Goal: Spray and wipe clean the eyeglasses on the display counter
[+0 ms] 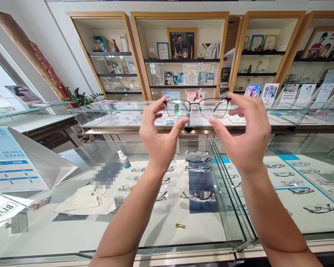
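Note:
A pair of thin dark-framed glasses (pixel 195 107) is held up in the air at the upper centre, above the glass display case. My left hand (pixel 161 129) grips its left end, thumb below the lens and fingers at the outer corner. At the other end, my right hand (pixel 243 126) has its fingers on the right corner, with the thumb near the lower rim. The lenses are clear, and shelves and a counter show through them.
Glass display cases (pixel 167 237) with rows of glasses lie below. A cream cloth (pixel 86 200), a small white bottle (pixel 124 159) and a blue-and-white sign (pixel 13 159) stand at the left. Wood-framed shelves (pixel 180 15) line the back wall.

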`<action>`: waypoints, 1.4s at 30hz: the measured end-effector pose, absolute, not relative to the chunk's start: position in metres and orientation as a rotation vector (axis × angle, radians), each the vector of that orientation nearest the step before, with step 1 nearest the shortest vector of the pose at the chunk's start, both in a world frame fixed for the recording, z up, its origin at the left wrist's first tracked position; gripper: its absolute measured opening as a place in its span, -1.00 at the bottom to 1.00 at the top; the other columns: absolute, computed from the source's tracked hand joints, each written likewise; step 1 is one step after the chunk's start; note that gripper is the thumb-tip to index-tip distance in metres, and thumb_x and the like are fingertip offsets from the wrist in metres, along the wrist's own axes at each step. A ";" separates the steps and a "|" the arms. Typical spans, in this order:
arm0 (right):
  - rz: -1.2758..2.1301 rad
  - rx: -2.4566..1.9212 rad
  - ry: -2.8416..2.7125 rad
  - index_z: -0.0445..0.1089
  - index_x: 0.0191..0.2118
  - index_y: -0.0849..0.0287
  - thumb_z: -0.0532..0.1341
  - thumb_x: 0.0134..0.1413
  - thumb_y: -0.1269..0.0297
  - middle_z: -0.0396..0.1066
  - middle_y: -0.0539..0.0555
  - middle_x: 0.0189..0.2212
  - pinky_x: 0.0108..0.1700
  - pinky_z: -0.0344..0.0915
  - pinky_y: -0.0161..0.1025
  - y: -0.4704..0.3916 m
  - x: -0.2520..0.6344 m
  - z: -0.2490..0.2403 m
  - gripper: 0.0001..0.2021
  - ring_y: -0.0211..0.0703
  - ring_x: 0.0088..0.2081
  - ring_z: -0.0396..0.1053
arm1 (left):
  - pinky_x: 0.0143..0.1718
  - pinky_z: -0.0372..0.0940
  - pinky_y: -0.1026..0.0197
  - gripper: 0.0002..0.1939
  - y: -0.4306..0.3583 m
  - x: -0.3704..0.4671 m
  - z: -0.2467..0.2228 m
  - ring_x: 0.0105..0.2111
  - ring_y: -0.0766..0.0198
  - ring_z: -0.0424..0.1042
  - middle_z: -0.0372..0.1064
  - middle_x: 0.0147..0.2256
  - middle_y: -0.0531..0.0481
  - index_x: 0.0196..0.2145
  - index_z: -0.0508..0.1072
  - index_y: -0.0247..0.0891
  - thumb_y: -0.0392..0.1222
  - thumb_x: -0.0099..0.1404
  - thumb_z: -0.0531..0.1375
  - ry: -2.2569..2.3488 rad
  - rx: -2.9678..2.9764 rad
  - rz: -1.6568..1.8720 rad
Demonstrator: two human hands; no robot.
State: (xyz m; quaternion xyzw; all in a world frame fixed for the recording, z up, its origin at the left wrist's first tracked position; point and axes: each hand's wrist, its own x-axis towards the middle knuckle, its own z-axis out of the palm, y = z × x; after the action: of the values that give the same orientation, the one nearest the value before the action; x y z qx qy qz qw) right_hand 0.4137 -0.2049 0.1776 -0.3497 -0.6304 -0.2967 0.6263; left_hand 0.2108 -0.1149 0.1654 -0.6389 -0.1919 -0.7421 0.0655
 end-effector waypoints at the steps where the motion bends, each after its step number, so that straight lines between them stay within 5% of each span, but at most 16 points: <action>1: -0.672 -0.809 -1.449 0.40 0.35 -0.12 0.38 0.37 0.17 0.50 0.16 0.18 0.13 0.58 0.25 -0.205 0.414 0.177 -0.51 0.20 0.12 0.54 | 0.13 0.51 -0.03 -0.34 -0.115 0.211 0.165 0.14 0.02 0.57 0.56 0.16 -0.12 0.26 0.50 -0.04 0.17 0.32 0.51 -0.583 -1.923 -2.238; 9: -0.606 -0.901 -1.434 0.42 0.38 -0.13 0.37 0.36 0.13 0.49 0.21 0.20 0.21 0.56 0.39 -0.205 0.413 0.175 -0.47 0.34 0.24 0.48 | 0.13 0.50 -0.04 -0.36 -0.118 0.215 0.162 0.17 0.03 0.55 0.53 0.23 -0.13 0.30 0.46 0.00 0.15 0.36 0.48 -0.652 -1.913 -2.227; 26: -0.647 -0.930 -1.437 0.48 0.38 -0.04 0.36 0.36 0.16 0.55 0.23 0.13 0.27 0.51 0.39 -0.208 0.411 0.175 -0.48 0.29 0.14 0.56 | 0.13 0.49 -0.06 -0.38 -0.126 0.218 0.162 0.16 0.02 0.53 0.57 0.19 -0.13 0.26 0.51 -0.05 0.17 0.35 0.48 -0.691 -1.831 -2.225; 42: -0.413 -0.910 -1.383 0.54 0.33 -0.02 0.29 0.44 -0.01 0.62 0.22 0.19 0.09 0.64 0.23 -0.202 0.409 0.169 -0.54 0.16 0.06 0.65 | 0.18 0.42 -0.13 -0.33 -0.126 0.219 0.158 0.20 -0.06 0.49 0.53 0.19 -0.16 0.27 0.46 -0.05 0.21 0.33 0.48 -0.663 -1.804 -2.182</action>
State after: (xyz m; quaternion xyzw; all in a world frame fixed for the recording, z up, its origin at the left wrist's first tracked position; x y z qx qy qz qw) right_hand 0.4092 -0.2020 0.1695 -0.4018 -0.6107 -0.1824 0.6575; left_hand 0.2186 -0.1262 0.1580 -0.6163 -0.2264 -0.7452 0.1167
